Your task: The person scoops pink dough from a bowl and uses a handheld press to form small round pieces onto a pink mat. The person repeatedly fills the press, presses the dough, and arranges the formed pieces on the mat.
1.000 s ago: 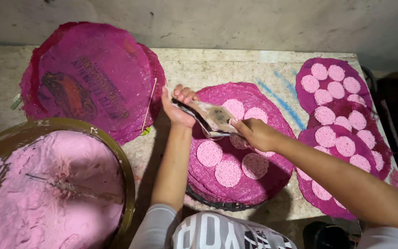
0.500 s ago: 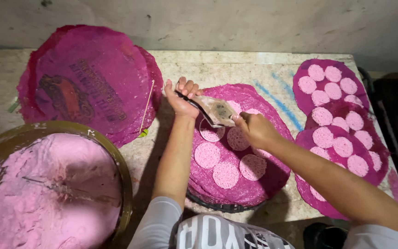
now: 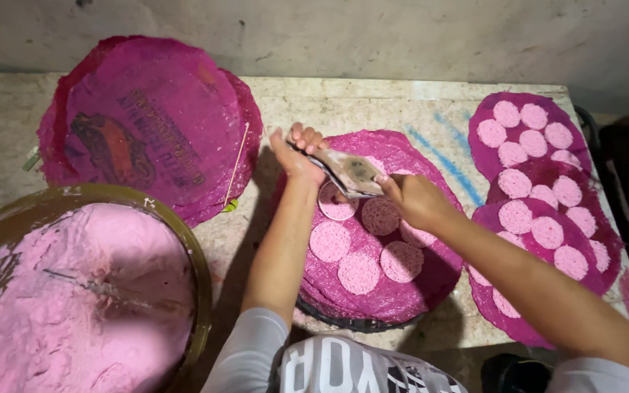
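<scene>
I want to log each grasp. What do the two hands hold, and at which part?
Both hold one flat metal tool: the left hand at its far end, the right hand at its near end, above the pink discs.

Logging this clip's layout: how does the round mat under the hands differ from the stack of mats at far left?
The centre mat carries pale pink discs; the left stack carries none, showing a faded print and a thin stick. Both hands, left hand and right hand, work over the centre one; the left lies untouched. Both are round and magenta.

Bare tabletop [image 3: 416, 116] lies open beyond my hands, while the big batter tub [image 3: 202, 284] crowds my left elbow.
</scene>
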